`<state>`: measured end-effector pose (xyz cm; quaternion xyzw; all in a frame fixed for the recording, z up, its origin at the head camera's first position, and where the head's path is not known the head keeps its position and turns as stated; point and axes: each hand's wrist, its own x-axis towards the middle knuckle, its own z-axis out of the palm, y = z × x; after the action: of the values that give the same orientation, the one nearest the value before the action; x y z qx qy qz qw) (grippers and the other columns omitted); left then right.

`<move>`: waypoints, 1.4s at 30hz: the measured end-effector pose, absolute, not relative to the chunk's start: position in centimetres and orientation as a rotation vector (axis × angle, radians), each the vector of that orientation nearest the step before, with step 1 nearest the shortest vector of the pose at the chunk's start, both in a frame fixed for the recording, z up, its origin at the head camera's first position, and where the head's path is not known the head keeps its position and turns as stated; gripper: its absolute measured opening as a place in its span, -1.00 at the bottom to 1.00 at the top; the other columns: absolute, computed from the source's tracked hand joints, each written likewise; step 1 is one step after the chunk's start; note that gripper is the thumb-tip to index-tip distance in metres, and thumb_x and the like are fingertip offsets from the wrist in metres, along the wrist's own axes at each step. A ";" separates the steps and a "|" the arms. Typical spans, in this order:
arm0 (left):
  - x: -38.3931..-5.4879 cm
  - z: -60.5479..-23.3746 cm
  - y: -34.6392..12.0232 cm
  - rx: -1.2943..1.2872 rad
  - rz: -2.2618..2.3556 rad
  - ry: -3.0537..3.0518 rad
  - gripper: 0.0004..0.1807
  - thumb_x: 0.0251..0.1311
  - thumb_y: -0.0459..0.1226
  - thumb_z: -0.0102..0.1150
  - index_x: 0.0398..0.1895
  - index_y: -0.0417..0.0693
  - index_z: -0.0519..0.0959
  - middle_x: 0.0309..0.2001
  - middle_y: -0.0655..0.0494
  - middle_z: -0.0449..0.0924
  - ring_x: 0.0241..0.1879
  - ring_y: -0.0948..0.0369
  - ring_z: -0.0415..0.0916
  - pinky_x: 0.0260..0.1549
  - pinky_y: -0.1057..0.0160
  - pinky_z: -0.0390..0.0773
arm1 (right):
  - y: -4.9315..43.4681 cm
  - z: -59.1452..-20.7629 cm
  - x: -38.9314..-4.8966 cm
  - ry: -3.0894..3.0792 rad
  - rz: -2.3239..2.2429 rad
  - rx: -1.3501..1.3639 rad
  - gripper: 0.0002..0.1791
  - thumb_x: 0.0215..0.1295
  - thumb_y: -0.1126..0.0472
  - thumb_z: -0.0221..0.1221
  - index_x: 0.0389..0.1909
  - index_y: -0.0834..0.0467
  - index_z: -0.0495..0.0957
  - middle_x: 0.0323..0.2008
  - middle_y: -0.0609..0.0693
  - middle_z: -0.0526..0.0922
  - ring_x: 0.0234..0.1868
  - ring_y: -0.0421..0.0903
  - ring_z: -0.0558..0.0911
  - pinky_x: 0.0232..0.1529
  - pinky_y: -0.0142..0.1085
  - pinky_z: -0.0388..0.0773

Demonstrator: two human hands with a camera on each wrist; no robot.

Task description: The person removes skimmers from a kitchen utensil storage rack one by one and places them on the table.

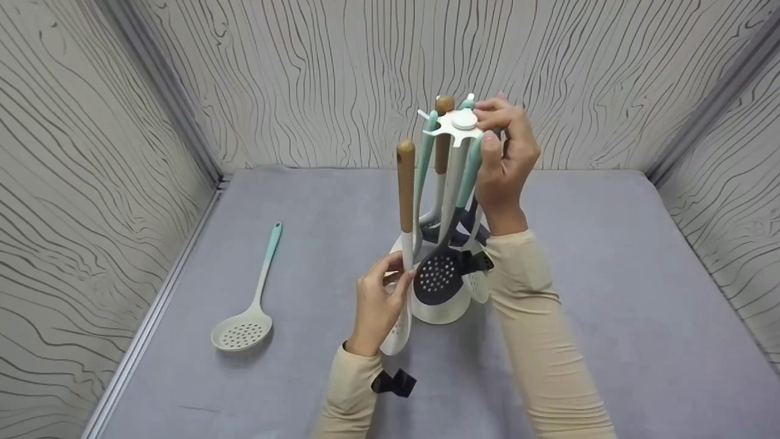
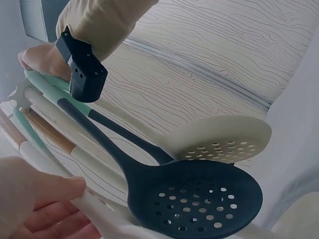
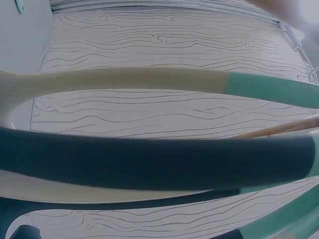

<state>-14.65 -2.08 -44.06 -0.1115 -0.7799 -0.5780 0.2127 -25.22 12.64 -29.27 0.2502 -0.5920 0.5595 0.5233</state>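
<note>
My left hand (image 1: 379, 302) pinches the white shaft of a wooden-handled slotted spoon (image 1: 406, 189) between thumb and fingers. The spoon stands upright, its pale perforated head low beside my wrist. Just right of it is a utensil stand (image 1: 454, 125) with a white notched top and a round pale base. My right hand (image 1: 509, 155) grips the right side of that top, thumb and fingers bent around its edge beside a teal handle. From the stand hang several utensils, among them a dark skimmer (image 2: 194, 199) and a cream slotted spoon (image 2: 224, 137), both clear in the left wrist view.
A cream skimmer with a teal handle end (image 1: 244, 329) lies on the grey cloth-covered table (image 1: 317, 213) at the left. Wood-grain panels (image 1: 365, 73) enclose the back and both sides. Long handles (image 3: 159, 162) cross the right wrist view closely.
</note>
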 end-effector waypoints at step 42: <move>-14.2 -46.9 -6.0 -0.119 -1.541 -2.258 -0.75 0.14 -0.43 0.24 -0.10 -0.35 0.59 -0.23 -0.21 0.69 -0.16 -0.01 0.67 -0.09 0.26 0.73 | 12.6 -28.9 -25.4 -1.415 1.294 0.574 -0.77 0.01 0.32 0.10 -0.60 0.47 0.44 -0.46 0.36 0.62 -0.20 0.01 0.67 0.32 -0.09 0.52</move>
<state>-14.21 -6.01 -46.95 -0.0425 -0.8083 -0.5517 0.2012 -25.45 12.62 -28.87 0.2413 -0.5952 0.5444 0.5396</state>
